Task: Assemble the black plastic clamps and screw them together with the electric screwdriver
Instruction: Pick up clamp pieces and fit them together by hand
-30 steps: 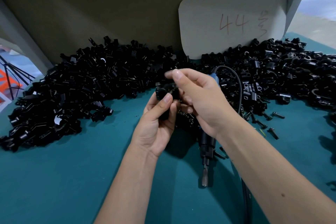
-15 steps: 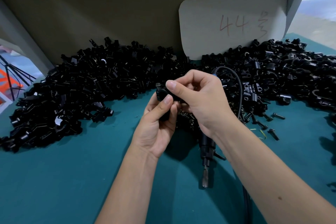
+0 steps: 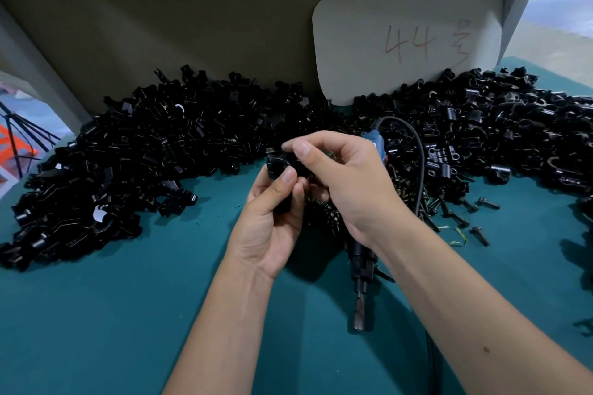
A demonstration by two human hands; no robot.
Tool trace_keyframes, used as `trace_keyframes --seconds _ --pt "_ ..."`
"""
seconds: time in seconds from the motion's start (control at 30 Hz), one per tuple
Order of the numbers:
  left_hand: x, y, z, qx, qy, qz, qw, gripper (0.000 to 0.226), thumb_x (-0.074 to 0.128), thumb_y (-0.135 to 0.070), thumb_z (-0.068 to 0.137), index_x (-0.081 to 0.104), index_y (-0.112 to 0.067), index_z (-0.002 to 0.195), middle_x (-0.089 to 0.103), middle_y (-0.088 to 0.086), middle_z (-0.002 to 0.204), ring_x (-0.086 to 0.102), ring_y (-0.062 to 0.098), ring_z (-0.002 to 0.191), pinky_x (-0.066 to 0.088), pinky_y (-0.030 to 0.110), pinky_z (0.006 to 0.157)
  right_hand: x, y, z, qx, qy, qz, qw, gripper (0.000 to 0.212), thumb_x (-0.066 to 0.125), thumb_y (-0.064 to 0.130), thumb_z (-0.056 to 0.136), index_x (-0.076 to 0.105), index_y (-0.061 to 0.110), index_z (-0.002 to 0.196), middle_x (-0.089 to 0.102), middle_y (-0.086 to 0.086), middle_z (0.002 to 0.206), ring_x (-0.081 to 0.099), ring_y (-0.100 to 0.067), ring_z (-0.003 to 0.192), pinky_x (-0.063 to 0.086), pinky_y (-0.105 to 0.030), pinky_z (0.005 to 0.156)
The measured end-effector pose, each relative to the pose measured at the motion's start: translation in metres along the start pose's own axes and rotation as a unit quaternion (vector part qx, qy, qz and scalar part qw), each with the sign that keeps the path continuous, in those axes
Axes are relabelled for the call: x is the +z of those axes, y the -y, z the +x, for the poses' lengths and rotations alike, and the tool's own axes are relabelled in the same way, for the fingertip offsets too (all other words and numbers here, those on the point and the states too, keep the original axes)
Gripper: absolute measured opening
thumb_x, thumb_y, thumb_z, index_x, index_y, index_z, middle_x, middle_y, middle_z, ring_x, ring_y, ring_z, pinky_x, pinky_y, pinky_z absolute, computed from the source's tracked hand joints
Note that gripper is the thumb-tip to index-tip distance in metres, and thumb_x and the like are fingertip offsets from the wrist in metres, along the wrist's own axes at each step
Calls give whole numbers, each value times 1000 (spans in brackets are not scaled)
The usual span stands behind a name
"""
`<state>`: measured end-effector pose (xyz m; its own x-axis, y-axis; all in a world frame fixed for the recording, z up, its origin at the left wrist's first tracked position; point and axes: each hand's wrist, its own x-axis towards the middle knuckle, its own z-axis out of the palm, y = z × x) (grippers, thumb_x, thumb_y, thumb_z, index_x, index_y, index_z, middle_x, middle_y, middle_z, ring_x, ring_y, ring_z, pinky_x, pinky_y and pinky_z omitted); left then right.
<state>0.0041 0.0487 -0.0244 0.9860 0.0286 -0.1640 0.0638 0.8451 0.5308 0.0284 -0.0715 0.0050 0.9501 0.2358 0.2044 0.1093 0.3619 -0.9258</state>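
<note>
**Black clamp in the hands, screwdriver lying on the table**

One black plastic clamp (image 3: 283,167) is held up above the table (image 3: 128,314), between the left hand (image 3: 272,218) and the right hand (image 3: 346,176). Its round opening faces the camera. Many more loose clamp parts (image 3: 144,154) lie in a long heap along the back of the table. The electric screwdriver (image 3: 361,269) lies flat under the right wrist, its bit pointing to the near edge, its blue rear end by the heap.
</note>
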Motion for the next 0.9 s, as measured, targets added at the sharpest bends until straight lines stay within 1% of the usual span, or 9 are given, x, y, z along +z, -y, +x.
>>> trace_keyframes --seconds 0.17,0.2,0.27,0.33,0.43,0.5,0.6,0.77,0.9 --pt "0 4 0 15 4 25 1000 66 75 3 71 55 -10 131 75 10 96 74 15 76 58 17 60 0 -3 1 -15 -74 -48 996 29 85 17 86 61 16 71 63 -8 69 58 -14 56 49 -24 49" --pt "1 4 0 25 11 60 998 64 76 3 71 59 -10 131 75 11 95 75 15 78 59 18 63 -2 -5 1 -24 -76 -64 995 27 84 21 88 63 16 73 62 -6 71 58 -13 60 50 -24 53" --pt "2 7 2 64 30 147 987 41 78 0 71 74 -16 108 72 14 93 75 16 81 60 22 70 -5 -6 3 -31 -54 -83 995 10 79 22 93 74 18 85 65 -2 81 60 -14 72 55 -27 67" --pt "4 9 0 101 36 208 972 26 80 -4 71 75 -19 91 67 20 93 74 20 84 60 27 76 -6 -7 4 -31 -38 -102 994 4 77 15 94 81 16 94 72 -3 88 65 -14 78 56 -26 74" --pt "1 7 0 114 40 232 965 26 81 -5 76 72 -16 98 70 23 100 74 26 90 60 32 81 -6 -7 4 -23 -48 -108 993 6 78 12 92 80 14 86 72 3 72 65 -8 66 53 -23 63" --pt "-1 5 0 99 65 212 970 29 76 -7 87 65 -5 114 72 23 110 74 26 97 60 33 83 -6 -7 5 -22 -61 -96 993 7 78 14 92 79 11 86 71 1 70 64 -11 65 55 -27 59" --pt "0 4 0 99 64 194 974 41 68 -14 92 58 5 127 70 24 118 73 24 100 59 32 84 -8 -5 5 -25 -67 -69 995 9 79 11 92 78 8 84 68 3 68 61 -4 60 49 -20 48" --pt "-1 4 0 109 59 191 974 21 70 -13 87 68 -7 107 71 25 116 74 27 101 60 33 86 -10 -1 3 -5 -33 -29 999 6 77 7 91 81 12 93 76 3 83 67 -6 79 53 -17 68" --pt "-1 7 2 112 75 187 973 20 73 -12 82 76 -8 102 76 18 108 75 26 100 61 33 82 -5 -1 3 17 -58 0 998 25 85 13 83 70 20 64 69 -2 69 66 -14 67 54 -24 58"
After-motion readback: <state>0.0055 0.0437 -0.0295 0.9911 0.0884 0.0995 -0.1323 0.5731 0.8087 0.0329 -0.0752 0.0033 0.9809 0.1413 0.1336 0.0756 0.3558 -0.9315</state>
